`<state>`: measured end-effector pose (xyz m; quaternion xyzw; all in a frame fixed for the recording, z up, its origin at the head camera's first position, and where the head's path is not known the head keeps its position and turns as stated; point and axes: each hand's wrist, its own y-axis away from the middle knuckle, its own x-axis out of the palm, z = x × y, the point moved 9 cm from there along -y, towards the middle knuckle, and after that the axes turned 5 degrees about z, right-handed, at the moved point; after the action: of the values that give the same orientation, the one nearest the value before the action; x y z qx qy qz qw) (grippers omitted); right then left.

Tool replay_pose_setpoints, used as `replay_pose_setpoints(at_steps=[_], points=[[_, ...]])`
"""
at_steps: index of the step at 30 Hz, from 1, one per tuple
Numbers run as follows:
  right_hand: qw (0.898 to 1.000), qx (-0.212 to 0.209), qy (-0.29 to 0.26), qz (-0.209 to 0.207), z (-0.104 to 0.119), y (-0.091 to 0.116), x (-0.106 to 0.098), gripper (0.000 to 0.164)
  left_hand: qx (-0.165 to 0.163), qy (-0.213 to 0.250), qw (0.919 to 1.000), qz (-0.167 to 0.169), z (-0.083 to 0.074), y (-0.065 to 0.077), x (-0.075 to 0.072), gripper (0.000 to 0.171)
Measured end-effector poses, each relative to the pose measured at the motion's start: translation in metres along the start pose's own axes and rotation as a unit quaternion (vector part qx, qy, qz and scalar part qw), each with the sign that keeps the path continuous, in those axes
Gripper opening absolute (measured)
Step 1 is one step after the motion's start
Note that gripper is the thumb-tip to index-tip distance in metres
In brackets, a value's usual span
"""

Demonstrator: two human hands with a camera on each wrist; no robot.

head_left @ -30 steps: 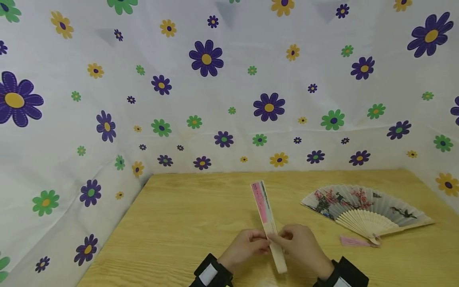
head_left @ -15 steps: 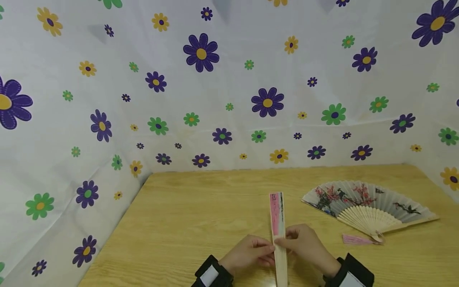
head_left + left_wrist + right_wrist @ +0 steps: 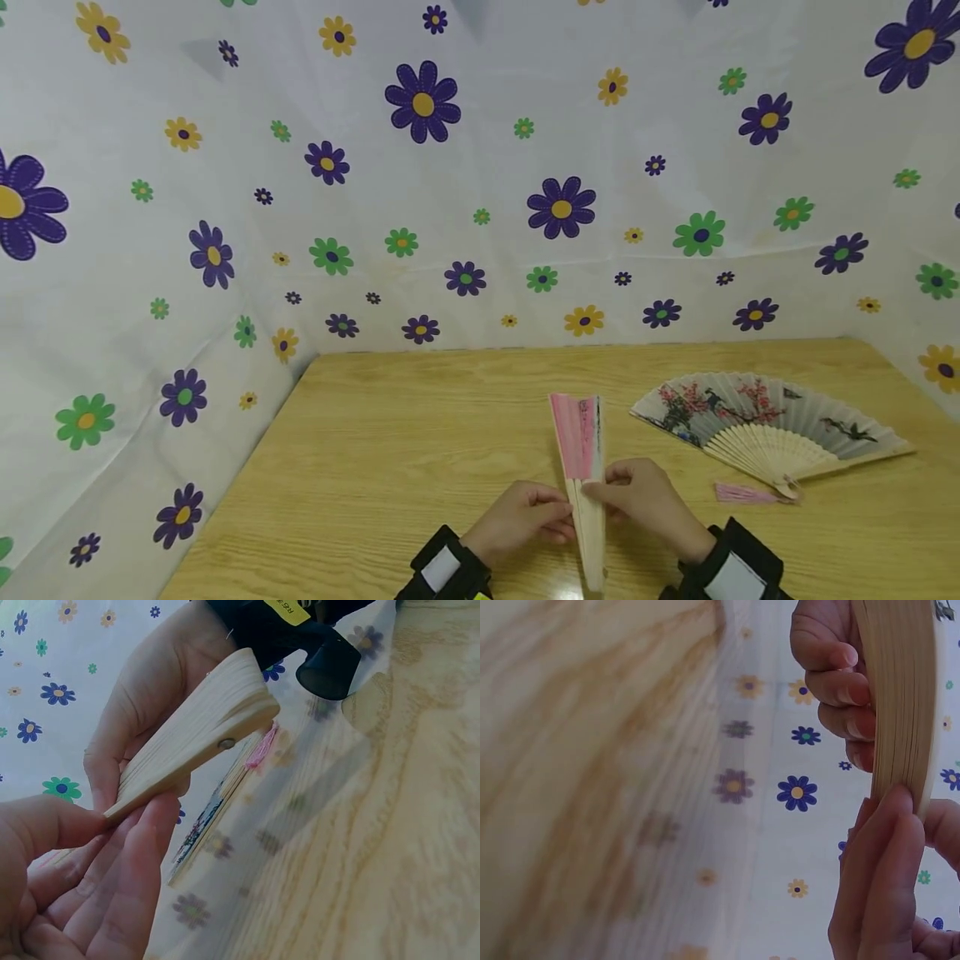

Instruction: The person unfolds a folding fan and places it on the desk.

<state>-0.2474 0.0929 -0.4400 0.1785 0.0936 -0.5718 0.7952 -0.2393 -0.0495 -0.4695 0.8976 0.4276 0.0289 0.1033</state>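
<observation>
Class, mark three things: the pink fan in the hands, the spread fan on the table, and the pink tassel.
Pink fan (image 3: pixel 578 450): head view, on its pink cloth.
Spread fan (image 3: pixel 772 448): head view, on its pale ribs.
Pink tassel (image 3: pixel 745 493): head view, on its strands.

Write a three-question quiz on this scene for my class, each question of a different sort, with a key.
1. True or false: the left hand and the right hand both hold the pink fan.

2. Choose one: what colour is the tassel by the white fan?
A) green
B) pink
C) black

3. Short answer: which of the two fans is spread wider?

Key:
1. True.
2. B, pink.
3. The white fan, spread out on the table; the pink fan is only slightly open.
</observation>
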Motion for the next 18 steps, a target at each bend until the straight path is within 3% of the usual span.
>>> replay_pose_setpoints(at_steps=[8,18], points=[[1.0,-0.014,0.018,-0.015,0.004,-0.005,-0.006,0.025,0.014,0.016,0.9992,-0.033,-0.007,0.002,-0.005,0.029],[1.0,-0.001,-0.005,-0.01,0.0,0.0,-0.011,0.024,-0.005,0.048,0.9974,-0.053,0.0,0.001,-0.007,0.032]])
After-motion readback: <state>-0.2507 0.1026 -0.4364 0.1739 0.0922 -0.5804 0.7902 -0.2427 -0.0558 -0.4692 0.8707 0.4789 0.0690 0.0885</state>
